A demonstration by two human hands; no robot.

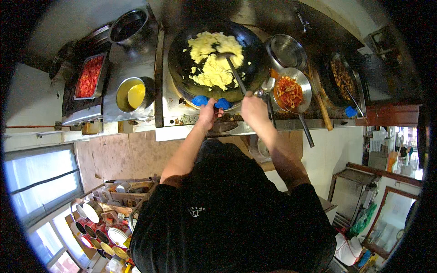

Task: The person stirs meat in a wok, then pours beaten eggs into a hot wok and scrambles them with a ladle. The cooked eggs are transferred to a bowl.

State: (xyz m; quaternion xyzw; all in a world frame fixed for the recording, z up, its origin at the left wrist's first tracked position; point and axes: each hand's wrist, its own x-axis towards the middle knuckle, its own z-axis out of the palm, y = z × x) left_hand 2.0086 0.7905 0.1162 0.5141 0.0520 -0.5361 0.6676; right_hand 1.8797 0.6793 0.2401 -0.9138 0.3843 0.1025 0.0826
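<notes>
Scrambled eggs (216,73) lie in broken yellow clumps across a large black wok (177,58) on the range. My right hand (254,107) is closed around the handle of a metal ladle (236,73), whose bowl rests among the eggs. At the near rim of the wok, my left hand (210,114) grips a blue cloth (223,103), with another part of the blue cloth showing to its left. Right of the wok, a strainer (305,83) holds chopped red and orange food.
At the left stand a metal pot (119,102) with yellow liquid, a tray (102,73) of chopped red food and a dark pot (117,39). Metal bowls (288,51) sit right of the wok. Another wok (324,78) with browned food stands farther right, beside a wooden handle (326,116).
</notes>
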